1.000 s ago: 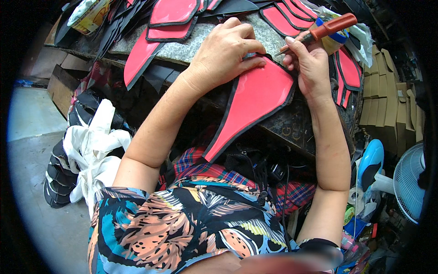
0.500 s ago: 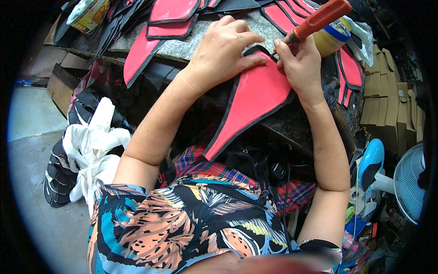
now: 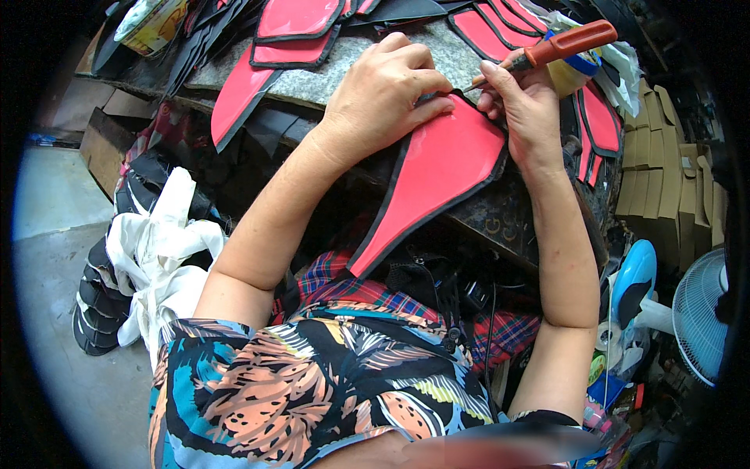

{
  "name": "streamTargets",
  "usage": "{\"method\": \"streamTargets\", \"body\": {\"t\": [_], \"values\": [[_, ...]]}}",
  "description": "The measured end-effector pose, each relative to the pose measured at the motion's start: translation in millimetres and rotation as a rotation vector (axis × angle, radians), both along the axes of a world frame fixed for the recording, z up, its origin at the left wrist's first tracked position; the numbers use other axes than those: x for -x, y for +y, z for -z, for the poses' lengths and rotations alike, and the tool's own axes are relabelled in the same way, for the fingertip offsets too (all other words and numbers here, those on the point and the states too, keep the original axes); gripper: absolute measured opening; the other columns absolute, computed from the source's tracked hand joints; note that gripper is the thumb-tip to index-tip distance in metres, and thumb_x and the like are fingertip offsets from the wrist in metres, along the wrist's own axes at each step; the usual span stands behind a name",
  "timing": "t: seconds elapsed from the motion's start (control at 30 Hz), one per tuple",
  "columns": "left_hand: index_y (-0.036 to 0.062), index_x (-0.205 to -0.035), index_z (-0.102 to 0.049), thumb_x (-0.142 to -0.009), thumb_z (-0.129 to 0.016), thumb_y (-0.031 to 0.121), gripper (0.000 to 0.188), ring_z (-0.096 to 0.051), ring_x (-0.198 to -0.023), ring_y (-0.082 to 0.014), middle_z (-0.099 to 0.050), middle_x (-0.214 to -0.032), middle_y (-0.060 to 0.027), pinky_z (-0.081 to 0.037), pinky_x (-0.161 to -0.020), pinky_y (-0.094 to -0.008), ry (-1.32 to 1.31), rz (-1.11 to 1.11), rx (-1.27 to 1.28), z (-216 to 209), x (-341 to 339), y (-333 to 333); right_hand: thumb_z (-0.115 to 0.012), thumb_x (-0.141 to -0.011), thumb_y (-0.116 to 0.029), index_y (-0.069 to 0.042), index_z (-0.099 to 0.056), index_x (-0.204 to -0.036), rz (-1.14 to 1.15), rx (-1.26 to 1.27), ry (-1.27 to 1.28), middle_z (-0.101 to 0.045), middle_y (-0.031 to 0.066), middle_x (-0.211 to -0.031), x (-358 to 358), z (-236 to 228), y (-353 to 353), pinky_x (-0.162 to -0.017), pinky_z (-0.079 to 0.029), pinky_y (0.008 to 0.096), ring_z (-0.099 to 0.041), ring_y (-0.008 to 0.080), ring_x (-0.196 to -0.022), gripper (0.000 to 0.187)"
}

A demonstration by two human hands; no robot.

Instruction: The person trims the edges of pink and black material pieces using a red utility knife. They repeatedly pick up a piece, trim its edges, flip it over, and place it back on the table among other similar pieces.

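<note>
A glossy red teardrop-shaped piece (image 3: 441,168) with a black edge strip overhangs the near edge of the worktable, its narrow point toward me. My left hand (image 3: 383,94) is closed on its upper left edge, thumb on the red face and the other fingers curled beyond the edge. In my right hand (image 3: 527,117) is a tool with a red handle and a thin metal shaft, like an awl (image 3: 570,43). Its handle slants up to the right, and the shaft reaches to the piece's black top edge. The fingers hide part of the shaft.
More red black-edged pieces (image 3: 293,47) lie on the grey stone slab (image 3: 305,82), beside black sheets (image 3: 195,59). A blue-rimmed jar (image 3: 574,74) stands behind my right hand. Cardboard (image 3: 652,164) and a fan (image 3: 703,313) are at the right; white cloth (image 3: 168,250) is at the left.
My right hand has shifted right and slightly away from the piece, taking the awl along. My left hand has moved only slightly, and the red piece hangs almost as before.
</note>
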State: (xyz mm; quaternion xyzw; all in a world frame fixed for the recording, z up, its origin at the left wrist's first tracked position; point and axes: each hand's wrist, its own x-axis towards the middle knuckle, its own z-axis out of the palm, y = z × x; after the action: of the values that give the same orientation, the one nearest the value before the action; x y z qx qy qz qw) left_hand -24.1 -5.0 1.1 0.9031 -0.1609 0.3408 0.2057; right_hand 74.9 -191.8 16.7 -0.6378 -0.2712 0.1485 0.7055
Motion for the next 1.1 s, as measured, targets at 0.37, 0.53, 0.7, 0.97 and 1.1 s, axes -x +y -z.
{"method": "streamTargets", "body": {"t": [0.37,0.53,0.7,0.97,1.1], "values": [[0.0157,-0.091,-0.077,-0.078,-0.080,0.035,0.024,-0.059,-0.094,-0.0224,-0.064,-0.089,-0.0008,-0.049,-0.084,-0.0389,-0.057,-0.174,-0.013,1.5,2.6,-3.0,-0.075,-0.087,-0.009,-0.005,-0.060,-0.111,0.162,0.248,-0.653,-0.065,0.0088,-0.073,7.6,9.2,15.7,-0.060,-0.051,0.0333,-0.065,0.0154,-0.064,0.029],[0.0172,-0.089,-0.077,-0.077,-0.080,0.034,0.021,-0.059,-0.092,-0.0218,-0.064,-0.087,0.0011,-0.049,-0.084,-0.0379,-0.025,-0.087,-0.033,0.8,4.3,-2.1,-0.070,-0.094,-0.009,-0.008,-0.054,-0.103,0.035,0.122,-0.223,-0.064,0.0016,-0.082,1.7,7.0,10.5,-0.051,-0.044,0.0186,-0.059,0.0058,-0.060,0.019],[0.0160,-0.089,-0.077,-0.077,-0.080,0.031,0.019,-0.059,-0.091,-0.0220,-0.064,-0.087,0.0002,-0.050,-0.082,-0.0368,-0.030,-0.084,-0.012,0.2,5.6,-3.8,-0.071,-0.095,-0.012,-0.012,-0.054,-0.100,0.009,-0.031,-0.012,-0.067,0.0030,-0.082,2.9,1.0,4.7,-0.050,-0.045,0.0174,-0.062,0.0079,-0.059,0.019],[0.0148,-0.090,-0.077,-0.078,-0.080,0.030,0.020,-0.059,-0.092,-0.0220,-0.064,-0.087,-0.0005,-0.051,-0.082,-0.0365,-0.027,-0.085,-0.024,0.8,4.8,-3.7,-0.073,-0.095,-0.014,-0.011,-0.054,-0.100,-0.028,-0.029,-0.071,-0.067,0.0028,-0.082,4.1,2.1,6.0,-0.051,-0.046,0.0178,-0.064,0.0083,-0.060,0.019],[0.0146,-0.090,-0.077,-0.078,-0.080,0.030,0.020,-0.059,-0.092,-0.0221,-0.064,-0.087,-0.0007,-0.051,-0.082,-0.0363,-0.023,-0.082,-0.023,1.4,4.4,-3.5,-0.072,-0.095,-0.012,-0.011,-0.055,-0.101,-0.025,-0.027,-0.102,-0.067,0.0025,-0.083,4.6,3.7,6.5,-0.052,-0.046,0.0176,-0.063,0.0072,-0.062,0.018]]}}
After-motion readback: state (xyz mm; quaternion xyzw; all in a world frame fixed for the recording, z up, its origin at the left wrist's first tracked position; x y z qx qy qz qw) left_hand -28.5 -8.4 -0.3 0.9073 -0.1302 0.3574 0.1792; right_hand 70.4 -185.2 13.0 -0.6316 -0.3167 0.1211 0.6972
